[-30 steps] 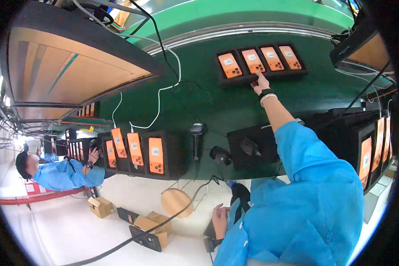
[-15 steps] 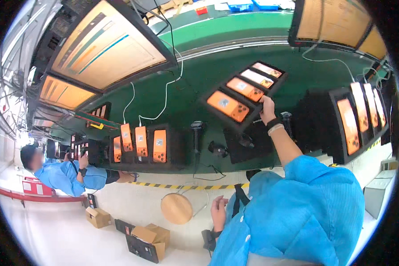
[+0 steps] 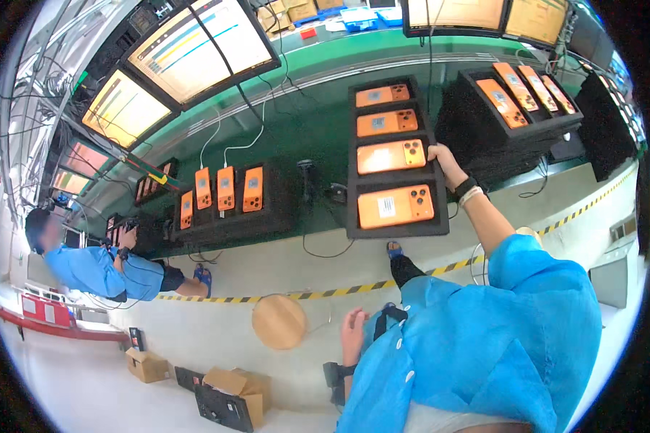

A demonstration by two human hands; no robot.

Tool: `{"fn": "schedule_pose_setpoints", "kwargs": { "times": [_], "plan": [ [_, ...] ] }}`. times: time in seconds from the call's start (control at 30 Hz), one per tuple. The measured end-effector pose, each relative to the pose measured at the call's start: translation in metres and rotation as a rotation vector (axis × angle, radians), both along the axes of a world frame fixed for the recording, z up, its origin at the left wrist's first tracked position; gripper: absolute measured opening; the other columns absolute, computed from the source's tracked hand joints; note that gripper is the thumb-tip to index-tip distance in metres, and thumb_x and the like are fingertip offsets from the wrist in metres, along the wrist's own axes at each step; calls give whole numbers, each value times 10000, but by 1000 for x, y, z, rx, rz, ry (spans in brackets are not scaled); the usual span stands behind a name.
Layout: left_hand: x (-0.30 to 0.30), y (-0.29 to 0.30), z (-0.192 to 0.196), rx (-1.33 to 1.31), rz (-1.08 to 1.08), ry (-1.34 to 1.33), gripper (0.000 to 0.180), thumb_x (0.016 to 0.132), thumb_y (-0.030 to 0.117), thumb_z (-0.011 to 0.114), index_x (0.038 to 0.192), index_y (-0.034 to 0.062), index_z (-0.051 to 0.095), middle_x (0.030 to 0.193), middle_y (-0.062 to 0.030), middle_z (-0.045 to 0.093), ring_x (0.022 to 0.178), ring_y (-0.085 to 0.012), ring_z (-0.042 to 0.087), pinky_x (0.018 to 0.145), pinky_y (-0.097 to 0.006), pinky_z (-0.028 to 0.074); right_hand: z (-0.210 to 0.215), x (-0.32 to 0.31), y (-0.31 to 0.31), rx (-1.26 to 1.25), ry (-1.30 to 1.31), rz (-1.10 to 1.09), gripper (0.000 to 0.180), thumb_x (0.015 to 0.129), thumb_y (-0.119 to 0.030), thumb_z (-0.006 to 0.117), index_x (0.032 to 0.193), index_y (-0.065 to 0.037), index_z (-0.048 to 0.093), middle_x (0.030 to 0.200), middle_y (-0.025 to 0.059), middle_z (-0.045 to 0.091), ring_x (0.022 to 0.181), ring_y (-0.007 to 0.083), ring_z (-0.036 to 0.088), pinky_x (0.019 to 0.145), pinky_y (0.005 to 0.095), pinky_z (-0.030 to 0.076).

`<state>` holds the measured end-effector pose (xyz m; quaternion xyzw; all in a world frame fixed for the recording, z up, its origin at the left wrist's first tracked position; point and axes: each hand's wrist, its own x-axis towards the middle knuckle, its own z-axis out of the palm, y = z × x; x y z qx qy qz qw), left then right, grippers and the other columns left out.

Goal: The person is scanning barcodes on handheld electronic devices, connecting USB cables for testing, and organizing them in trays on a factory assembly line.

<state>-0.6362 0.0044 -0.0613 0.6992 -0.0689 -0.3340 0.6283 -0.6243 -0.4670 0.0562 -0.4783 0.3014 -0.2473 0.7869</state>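
My right hand (image 3: 448, 167) grips the right edge of a black foam tray (image 3: 391, 178) that extends over the front of the green bench. Several orange phones lie crosswise in its slots, camera side up; the nearest phone (image 3: 395, 207) bears a white label. The fingers under the tray are hidden. My left hand (image 3: 352, 334) hangs low beside my blue smock, over the floor, its fingers loosely bent and nothing visible in them.
Another black tray of orange phones (image 3: 502, 103) stands to the right. To the left, a third tray (image 3: 274, 211) holds phones, some with white cables. Monitors (image 3: 198, 45) line the back. A round stool (image 3: 279, 321) stands below; a co-worker (image 3: 108, 270) works at far left.
The tray in my right hand has come nearer and turned, so its phones lie crosswise in view. My view has shifted to the right. My left hand still hangs low.
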Motion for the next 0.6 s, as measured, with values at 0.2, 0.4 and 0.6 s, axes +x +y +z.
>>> {"fn": "schedule_pose_setpoints", "kwargs": {
  "times": [0.2, 0.4, 0.6],
  "plan": [
    [-28, -35, 63, -493, 117, 22, 430, 939, 297, 584, 1265, 25, 520, 1226, -133, 568, 1131, -252, 566, 941, -405, 488, -16, -56, 117, -280, 45, -91, 97, 692, -58, 568, 785, -30, 575, 712, 38, 606, 681, 162, 588, 668, 304, 486],
    [-23, 2, 138, -483, 433, 292, 536, 835, 335, 541, 1300, 71, 503, 1276, -126, 527, 1149, -296, 540, 967, -448, 457, 49, -100, 232, 130, -202, 156, 686, 731, 18, 620, 1381, 6, 401, 1265, 88, 558, 1128, 169, 551, 921, 297, 481],
    [-9, 33, 186, -675, 291, 458, 744, 715, 335, 527, 1384, 29, 415, 1304, -171, 520, 1193, -369, 514, 1011, -504, 414, 54, -156, 210, 140, -369, 327, 678, 917, -189, 636, 1492, -107, 285, 1399, 102, 482, 1216, 214, 527, 943, 378, 488]
  ]
}}
